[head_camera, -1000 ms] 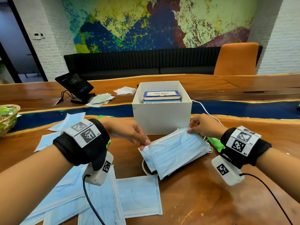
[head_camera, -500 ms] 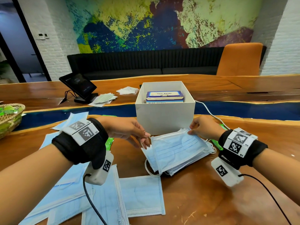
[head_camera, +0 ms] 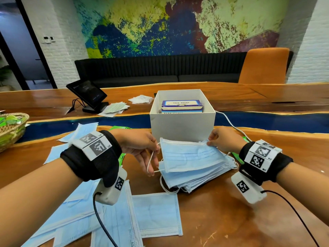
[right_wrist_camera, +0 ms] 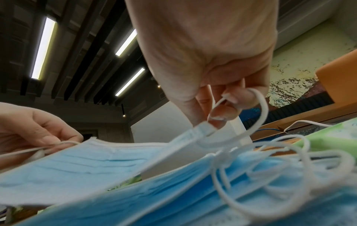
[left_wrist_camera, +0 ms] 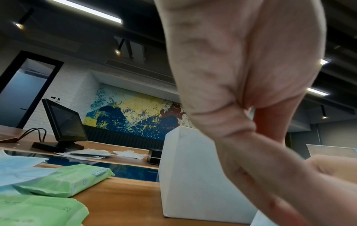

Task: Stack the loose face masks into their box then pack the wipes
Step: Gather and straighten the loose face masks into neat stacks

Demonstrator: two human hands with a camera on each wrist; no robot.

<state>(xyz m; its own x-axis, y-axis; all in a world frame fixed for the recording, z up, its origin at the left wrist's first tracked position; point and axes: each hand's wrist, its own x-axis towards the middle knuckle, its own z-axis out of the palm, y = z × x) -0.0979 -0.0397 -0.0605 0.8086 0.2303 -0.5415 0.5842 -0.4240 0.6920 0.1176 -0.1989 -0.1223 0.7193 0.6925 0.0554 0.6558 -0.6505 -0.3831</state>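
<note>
Both hands hold one blue face mask [head_camera: 187, 157] tilted up over a stack of masks [head_camera: 197, 177] in front of the white box [head_camera: 181, 127]. My left hand [head_camera: 155, 150] pinches its left edge and ear loop. My right hand [head_camera: 209, 142] pinches its upper right corner [right_wrist_camera: 204, 128], with a loop over the fingers. A blue "Face Masks" carton [head_camera: 182, 105] lies inside the white box. Loose masks [head_camera: 156, 213] are spread at the lower left. Green wipes packs [left_wrist_camera: 63, 180] lie left of the box; another wipes pack [head_camera: 237, 155] shows by my right wrist.
A tablet on a stand [head_camera: 89, 95] and papers [head_camera: 114, 108] sit at the back left. A wicker basket [head_camera: 10, 129] is at the far left edge. A white cable [head_camera: 229, 122] runs behind the box. An orange chair [head_camera: 265, 65] stands beyond the table.
The top mask has come up off the stack, its far edge now raised and stretched between both hands. My left fingers have shifted onto its ear loop.
</note>
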